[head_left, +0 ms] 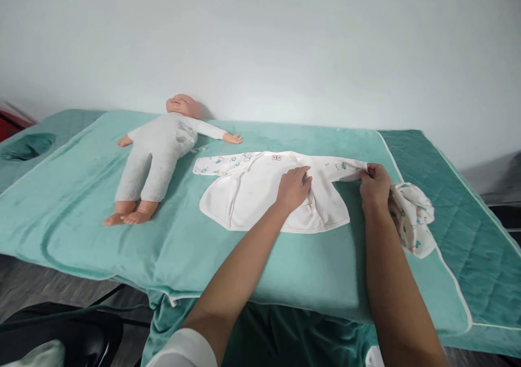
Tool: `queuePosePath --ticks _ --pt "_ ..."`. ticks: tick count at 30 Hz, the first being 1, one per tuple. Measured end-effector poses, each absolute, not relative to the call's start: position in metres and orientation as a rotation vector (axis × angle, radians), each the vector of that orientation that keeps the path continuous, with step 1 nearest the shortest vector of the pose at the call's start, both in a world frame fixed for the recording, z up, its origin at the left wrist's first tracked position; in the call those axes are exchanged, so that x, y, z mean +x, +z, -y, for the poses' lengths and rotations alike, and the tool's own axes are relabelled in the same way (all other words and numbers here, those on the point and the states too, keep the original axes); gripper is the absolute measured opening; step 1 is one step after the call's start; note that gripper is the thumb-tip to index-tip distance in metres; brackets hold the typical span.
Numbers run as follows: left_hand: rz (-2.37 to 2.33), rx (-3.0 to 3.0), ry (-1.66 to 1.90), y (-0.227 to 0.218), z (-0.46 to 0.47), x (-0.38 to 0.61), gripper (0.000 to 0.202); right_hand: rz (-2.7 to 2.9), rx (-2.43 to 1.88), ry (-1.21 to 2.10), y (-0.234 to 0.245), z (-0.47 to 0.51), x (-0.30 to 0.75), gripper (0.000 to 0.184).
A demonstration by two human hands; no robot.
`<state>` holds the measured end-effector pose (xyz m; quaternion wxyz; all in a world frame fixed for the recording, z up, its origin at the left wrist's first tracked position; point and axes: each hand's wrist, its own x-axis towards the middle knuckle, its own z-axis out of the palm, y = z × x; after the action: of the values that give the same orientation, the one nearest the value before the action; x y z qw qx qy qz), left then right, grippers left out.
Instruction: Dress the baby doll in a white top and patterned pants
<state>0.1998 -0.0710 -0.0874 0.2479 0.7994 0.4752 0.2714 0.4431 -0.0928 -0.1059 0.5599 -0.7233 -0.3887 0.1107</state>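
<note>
A small white baby shirt lies spread on the green cover, its two patterned sleeves stretched out to either side. My left hand rests on the shirt's body right of its middle, fingers extended over the cloth. At the end of the right sleeve, my right hand pinches the cuff between thumb and fingers. Just beyond that hand sits a bunched white cloth with a coloured print. To the left of the shirt a baby doll with a pale cloth body lies on its back, arms out.
The green cover lies over a bed against a white wall. A darker quilted green layer shows at the right. At lower left stands a black chair, and a red object is at the far left edge.
</note>
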Motion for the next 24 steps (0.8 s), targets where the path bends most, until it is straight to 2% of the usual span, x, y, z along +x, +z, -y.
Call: queuePosePath --ticks 5,9,12,17,24 --pt "-1.271 2.169 0.756 -0.087 0.071 0.199 0.035 1.040 -1.859 0.173 -0.106 0.093 0.444 0.045" --pt "-1.277 2.179 0.786 -0.088 0.071 0.199 0.034 1.093 -1.856 -0.058 -0.107 0.097 0.439 0.050" --pt "-1.295 2.192 0.817 -0.089 0.071 0.200 0.034 1.337 -1.769 -0.203 -0.104 0.099 0.427 0.048" --pt "-1.332 2.316 0.763 -0.089 0.075 0.200 0.038 1.777 -1.772 -0.009 -0.109 0.094 0.407 0.042" --pt "-1.256 2.548 0.559 -0.093 0.077 0.205 0.050 1.792 -1.816 0.075 -0.116 0.091 0.411 0.048"
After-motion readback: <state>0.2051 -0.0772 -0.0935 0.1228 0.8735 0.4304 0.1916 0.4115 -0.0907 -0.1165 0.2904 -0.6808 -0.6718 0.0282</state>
